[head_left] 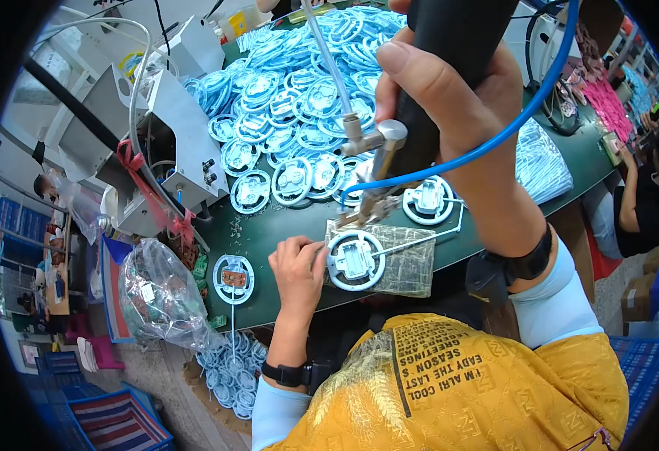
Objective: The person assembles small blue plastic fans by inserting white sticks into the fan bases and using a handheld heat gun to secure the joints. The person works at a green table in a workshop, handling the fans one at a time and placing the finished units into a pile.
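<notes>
My right hand (450, 90) is wrapped around a thick black power screwdriver (427, 98). A clear tube and a blue hose (487, 154) run to its metal nose (374, 199), which hangs over the top of a pale blue plastic wheel-shaped part (355, 260). That part lies on a worn, tape-wrapped block (412, 263), with a thin rod sticking out to its right. Just left of its rim, my left hand (297, 272) has its fingers bent but apart, the thumb side against or very near the rim. Whether the driver tip touches the part is hard to tell.
Another wheel part with a brown insert (233, 279) lies left on the green table (284, 222). A large pile of wheel parts (299, 98) covers the back. Left stand a grey machine (172, 143) and a clear plastic bag (160, 293). At right, a person (637, 180) sits.
</notes>
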Tool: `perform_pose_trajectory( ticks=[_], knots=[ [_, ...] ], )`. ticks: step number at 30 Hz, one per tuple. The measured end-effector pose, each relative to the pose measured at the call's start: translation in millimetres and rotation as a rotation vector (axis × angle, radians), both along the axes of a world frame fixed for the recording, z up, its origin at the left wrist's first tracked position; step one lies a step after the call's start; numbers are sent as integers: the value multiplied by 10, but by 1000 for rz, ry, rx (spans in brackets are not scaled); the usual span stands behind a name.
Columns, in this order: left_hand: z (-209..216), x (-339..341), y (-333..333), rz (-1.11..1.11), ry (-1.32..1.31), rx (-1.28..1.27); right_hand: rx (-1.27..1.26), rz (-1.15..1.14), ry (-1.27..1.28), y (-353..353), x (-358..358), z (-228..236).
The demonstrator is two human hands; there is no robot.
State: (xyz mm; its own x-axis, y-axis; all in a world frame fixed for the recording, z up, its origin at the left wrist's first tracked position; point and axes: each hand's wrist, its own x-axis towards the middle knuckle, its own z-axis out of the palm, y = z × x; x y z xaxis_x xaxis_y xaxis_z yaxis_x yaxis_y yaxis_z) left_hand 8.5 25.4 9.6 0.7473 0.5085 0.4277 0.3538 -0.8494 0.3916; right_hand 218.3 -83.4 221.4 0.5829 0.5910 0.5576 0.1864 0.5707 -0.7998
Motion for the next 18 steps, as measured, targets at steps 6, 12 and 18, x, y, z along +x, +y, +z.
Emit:
perform_pose_trajectory(
  ticks=[6,12,18],
  knots=[
    [141,36,-248,-83,190,-223,-103,-228,-343,-19,261,-339],
    [37,-11,-245,-180,51,-196,-101,-173,-256,-125,244,-327],
    [64,23,-306,-179,41,-164,-85,-121,-147,-179,129,-261]
  ],
)
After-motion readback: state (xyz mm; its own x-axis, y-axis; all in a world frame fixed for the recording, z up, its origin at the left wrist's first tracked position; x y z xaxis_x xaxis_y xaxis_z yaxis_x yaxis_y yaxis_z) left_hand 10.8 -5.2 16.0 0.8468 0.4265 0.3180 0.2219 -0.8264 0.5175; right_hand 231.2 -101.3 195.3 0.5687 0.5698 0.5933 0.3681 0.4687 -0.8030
